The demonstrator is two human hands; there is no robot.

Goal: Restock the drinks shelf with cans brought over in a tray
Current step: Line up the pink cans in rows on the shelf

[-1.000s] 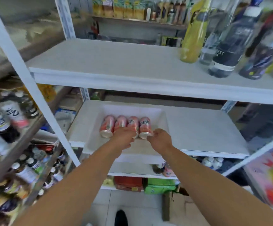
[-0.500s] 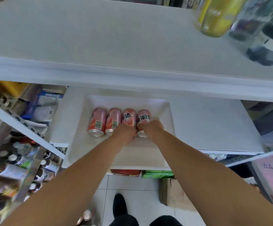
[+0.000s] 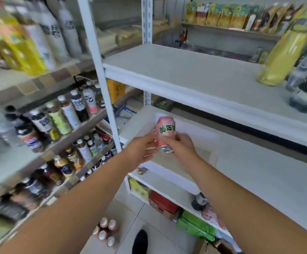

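You're unloading: your right hand (image 3: 182, 148) grips a pink can (image 3: 165, 132) above the tray (image 3: 169, 173); your left hand (image 3: 140, 150) touches it, grip unclear. Next, stand it on the shelf (image 3: 259, 171) to your right.

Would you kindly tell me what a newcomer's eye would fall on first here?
The pink can with green lettering, held between left hand and right hand at the centre, over the white tray on the middle shelf. Then the crowded bottles on the racks at left, and the tall yellow bottle on the upper shelf at right.
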